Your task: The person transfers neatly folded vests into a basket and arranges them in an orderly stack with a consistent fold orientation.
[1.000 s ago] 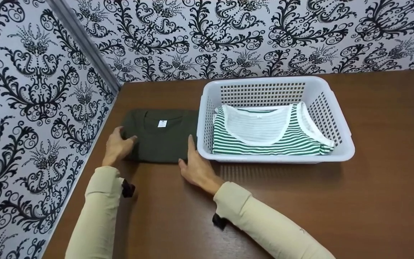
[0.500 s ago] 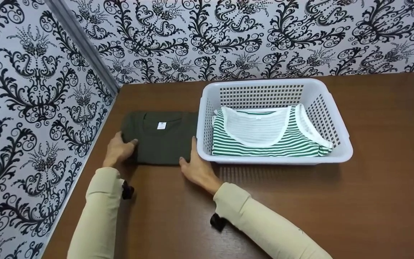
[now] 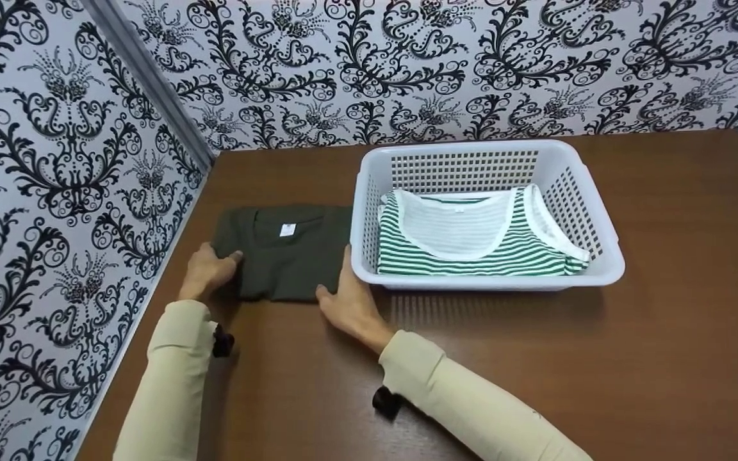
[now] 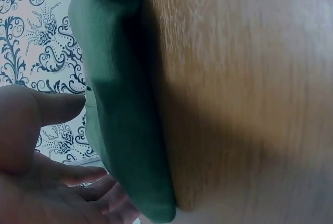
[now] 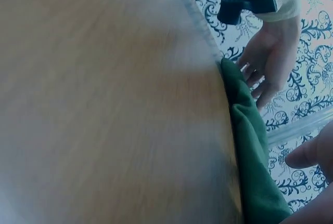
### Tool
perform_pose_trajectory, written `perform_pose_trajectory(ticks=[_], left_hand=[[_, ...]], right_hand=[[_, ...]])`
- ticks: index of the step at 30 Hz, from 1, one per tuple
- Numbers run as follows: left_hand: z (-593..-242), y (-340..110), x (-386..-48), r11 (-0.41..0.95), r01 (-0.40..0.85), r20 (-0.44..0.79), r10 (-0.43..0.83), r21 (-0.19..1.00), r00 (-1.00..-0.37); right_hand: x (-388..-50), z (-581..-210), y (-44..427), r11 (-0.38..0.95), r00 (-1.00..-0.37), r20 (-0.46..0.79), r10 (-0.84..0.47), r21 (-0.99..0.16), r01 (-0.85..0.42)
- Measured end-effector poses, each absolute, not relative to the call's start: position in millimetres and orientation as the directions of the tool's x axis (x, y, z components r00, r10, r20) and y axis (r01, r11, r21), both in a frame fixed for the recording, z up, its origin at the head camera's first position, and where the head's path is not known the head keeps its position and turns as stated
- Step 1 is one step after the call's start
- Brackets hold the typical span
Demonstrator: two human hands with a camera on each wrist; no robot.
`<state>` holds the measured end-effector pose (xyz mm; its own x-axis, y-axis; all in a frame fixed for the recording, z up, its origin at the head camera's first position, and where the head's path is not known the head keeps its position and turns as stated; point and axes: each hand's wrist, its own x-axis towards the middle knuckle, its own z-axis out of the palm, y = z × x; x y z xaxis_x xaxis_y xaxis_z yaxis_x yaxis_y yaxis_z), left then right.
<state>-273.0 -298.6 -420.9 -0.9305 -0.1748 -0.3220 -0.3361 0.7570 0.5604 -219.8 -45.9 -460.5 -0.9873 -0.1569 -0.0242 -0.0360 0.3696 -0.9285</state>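
A folded dark green shirt (image 3: 289, 269) with a white neck tag lies left of the basket, its front edge slightly wavy. My left hand (image 3: 209, 272) grips its left side, thumb on top and fingers at the outer edge. At the front right corner my right hand (image 3: 353, 304) holds the shirt between thumb and fingers, close against the basket. The left wrist view has the green cloth (image 4: 119, 104) beside the left thumb and fingers (image 4: 83, 182). In the right wrist view, the cloth (image 5: 252, 156) runs between both hands.
A white plastic basket (image 3: 497, 282) stands right of the shirt, holding a folded green-and-white striped top (image 3: 471, 261). Both are on a brown wooden table (image 3: 676, 256). Patterned walls (image 3: 420, 70) border the table at the back and left.
The green shirt has shifted slightly toward me, and its front edge has become wavier. My hands keep nearly the same places at its sides. The basket looks almost unchanged.
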Motion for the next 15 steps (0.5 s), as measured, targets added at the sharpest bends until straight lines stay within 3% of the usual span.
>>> perform_pose_trajectory(ticks=[15], left_hand=[[-424.9,-306.1,-261.1,0.760,-0.385,-0.353,-0.218,0.523,-0.910]], right_hand=[[-211.3,-456.9,-44.5,0.299,-0.995,-0.038,-0.097,-0.954,0.008]])
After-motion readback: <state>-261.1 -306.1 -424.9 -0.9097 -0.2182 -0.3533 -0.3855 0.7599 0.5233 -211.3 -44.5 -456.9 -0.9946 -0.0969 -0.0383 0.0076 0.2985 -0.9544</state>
